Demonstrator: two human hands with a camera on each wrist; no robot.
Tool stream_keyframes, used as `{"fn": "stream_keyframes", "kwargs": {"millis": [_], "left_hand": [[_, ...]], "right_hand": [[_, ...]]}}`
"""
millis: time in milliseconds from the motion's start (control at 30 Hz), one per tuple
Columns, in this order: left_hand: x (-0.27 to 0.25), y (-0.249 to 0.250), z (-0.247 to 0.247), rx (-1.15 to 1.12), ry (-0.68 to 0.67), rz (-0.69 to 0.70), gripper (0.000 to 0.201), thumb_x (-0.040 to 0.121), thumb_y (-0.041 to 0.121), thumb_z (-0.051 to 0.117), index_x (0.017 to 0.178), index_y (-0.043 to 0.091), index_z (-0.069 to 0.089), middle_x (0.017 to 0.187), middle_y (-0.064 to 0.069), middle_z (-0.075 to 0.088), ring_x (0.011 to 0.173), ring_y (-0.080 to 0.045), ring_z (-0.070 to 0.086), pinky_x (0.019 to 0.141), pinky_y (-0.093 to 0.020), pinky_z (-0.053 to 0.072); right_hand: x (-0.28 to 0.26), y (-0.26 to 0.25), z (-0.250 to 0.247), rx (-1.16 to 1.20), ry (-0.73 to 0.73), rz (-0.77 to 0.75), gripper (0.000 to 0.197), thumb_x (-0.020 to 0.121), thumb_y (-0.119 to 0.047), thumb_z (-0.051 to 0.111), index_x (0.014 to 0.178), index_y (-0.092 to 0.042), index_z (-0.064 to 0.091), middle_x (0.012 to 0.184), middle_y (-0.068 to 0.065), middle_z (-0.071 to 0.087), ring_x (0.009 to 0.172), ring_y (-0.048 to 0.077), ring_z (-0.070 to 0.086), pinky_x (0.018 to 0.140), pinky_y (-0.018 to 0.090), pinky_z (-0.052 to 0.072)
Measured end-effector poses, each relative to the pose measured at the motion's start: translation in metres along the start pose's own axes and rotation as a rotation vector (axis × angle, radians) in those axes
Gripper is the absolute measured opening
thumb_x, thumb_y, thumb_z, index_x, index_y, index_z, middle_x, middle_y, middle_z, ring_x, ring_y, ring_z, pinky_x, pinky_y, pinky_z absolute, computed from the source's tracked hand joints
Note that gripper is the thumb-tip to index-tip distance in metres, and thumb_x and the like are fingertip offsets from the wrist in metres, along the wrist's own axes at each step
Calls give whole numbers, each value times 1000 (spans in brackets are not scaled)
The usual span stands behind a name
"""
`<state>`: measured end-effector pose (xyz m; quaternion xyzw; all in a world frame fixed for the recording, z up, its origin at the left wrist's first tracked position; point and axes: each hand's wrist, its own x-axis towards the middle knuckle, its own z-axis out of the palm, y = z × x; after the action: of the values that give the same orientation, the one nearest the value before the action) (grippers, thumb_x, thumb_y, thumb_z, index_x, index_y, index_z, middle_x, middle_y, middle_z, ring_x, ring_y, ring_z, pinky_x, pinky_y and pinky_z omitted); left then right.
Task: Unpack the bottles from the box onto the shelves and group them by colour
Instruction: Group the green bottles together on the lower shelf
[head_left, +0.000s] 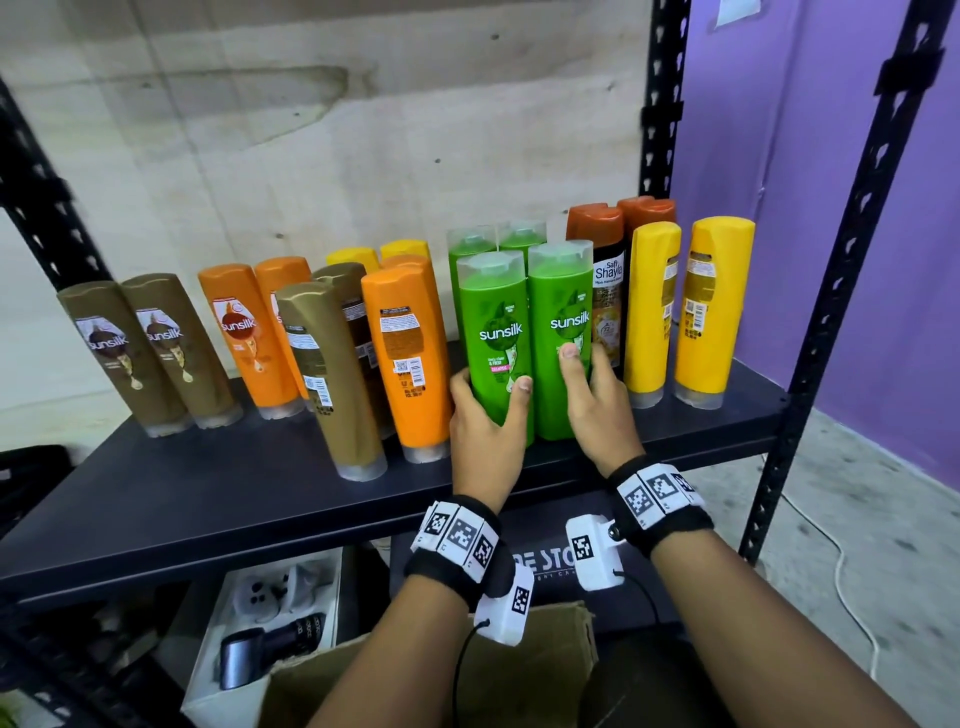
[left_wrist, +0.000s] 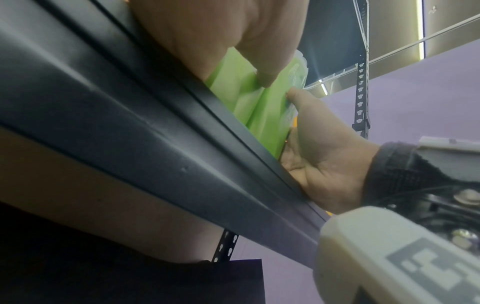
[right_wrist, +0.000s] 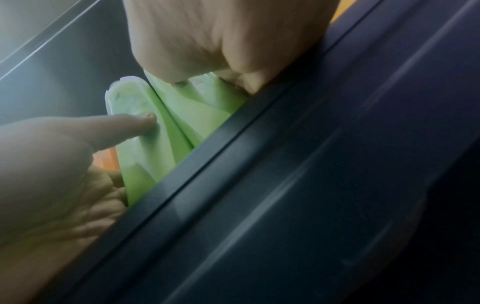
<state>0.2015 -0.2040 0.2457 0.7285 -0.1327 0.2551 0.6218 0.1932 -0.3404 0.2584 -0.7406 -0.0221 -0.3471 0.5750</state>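
Note:
Two green sunsilk bottles stand upright side by side near the front of the dark shelf (head_left: 260, 493). My left hand (head_left: 491, 400) grips the left green bottle (head_left: 493, 322) low down, thumb across its label. My right hand (head_left: 587, 384) grips the right green bottle (head_left: 561, 312) the same way. Two more green bottles (head_left: 522, 236) stand right behind them. In the left wrist view my left hand (left_wrist: 207, 30) holds its bottle (left_wrist: 228, 82) above the shelf edge. In the right wrist view my right hand (right_wrist: 221, 41) holds its bottle (right_wrist: 194, 113).
Brown bottles (head_left: 130, 353) and orange bottles (head_left: 244, 332) stand on the left, with a brown and an orange one closer in. Yellow bottles (head_left: 711, 312) and a dark Shayla bottle (head_left: 605, 296) stand on the right. A cardboard box (head_left: 561, 639) sits below. Black uprights (head_left: 810, 364) frame the shelf.

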Motion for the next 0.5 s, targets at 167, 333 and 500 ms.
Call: {"fn": "stream_keyframes", "kwargs": {"millis": [167, 333, 500], "left_hand": [[-2, 3, -1, 15, 4, 2, 50, 94, 42, 68, 131, 17, 47, 116, 14, 62, 100, 25, 52, 78, 5, 36], [-4, 11, -2, 16, 3, -19, 47, 94, 38, 69, 131, 19, 47, 114, 16, 61, 98, 25, 52, 78, 5, 37], [-6, 22, -6, 37, -29, -47, 55, 92, 33, 72, 135, 16, 43, 118, 9, 61, 98, 21, 55, 79, 1, 39]], "right_hand": [[0, 0, 0, -48, 15, -20, 64, 89, -80, 39, 121, -28, 58, 115, -11, 67, 109, 7, 60, 96, 29, 45], [-1, -1, 0, -64, 36, -19, 58, 89, -79, 42, 120, -32, 57, 111, -16, 67, 107, 5, 61, 96, 31, 48], [-7, -10, 0, -38, 40, -24, 65, 89, -75, 46, 136, -31, 45, 121, -16, 64, 109, -2, 59, 94, 20, 47]]}}
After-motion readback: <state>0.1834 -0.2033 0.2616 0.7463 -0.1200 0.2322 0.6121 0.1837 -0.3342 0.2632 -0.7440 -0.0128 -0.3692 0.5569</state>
